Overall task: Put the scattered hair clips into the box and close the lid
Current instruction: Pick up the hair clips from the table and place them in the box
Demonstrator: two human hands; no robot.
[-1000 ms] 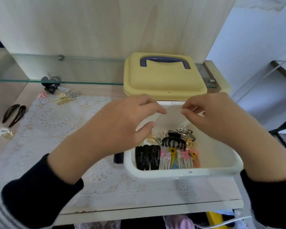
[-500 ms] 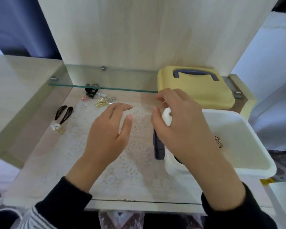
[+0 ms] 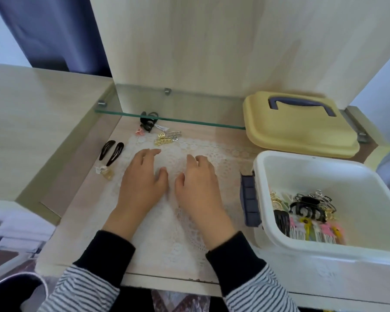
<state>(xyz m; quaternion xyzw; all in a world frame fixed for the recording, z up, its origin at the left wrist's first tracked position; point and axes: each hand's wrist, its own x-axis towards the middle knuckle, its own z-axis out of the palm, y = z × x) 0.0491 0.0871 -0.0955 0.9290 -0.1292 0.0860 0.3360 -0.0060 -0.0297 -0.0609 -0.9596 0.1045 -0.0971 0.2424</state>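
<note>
Best bet: take the loose clips a group at a time, pinching flat ones by an edge so the lace mat point(image 3: 167, 221) doesn't snag. Gold clips point(image 3: 163, 138) & black snap clips point(image 3: 112, 152) lie just beyond left hand point(image 3: 142, 181). Left hand & right hand point(image 3: 197, 188) are palm-down over the mat, fingers point(image 3: 151, 153) loosely spread, holding nothing. Box point(image 3: 324, 262) sits open at right w/ clips inside; lid point(image 3: 300, 131) off, behind it.

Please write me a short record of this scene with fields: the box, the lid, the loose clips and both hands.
box: white box, open, at the right, with stored clips inside
lid: yellow lid, off, lying behind the box
loose clips: black snap clips, gold clips, black claw clip, all left of the box
left hand: open, over the lace mat, holds nothing
right hand: open, beside it, holds nothing
</note>
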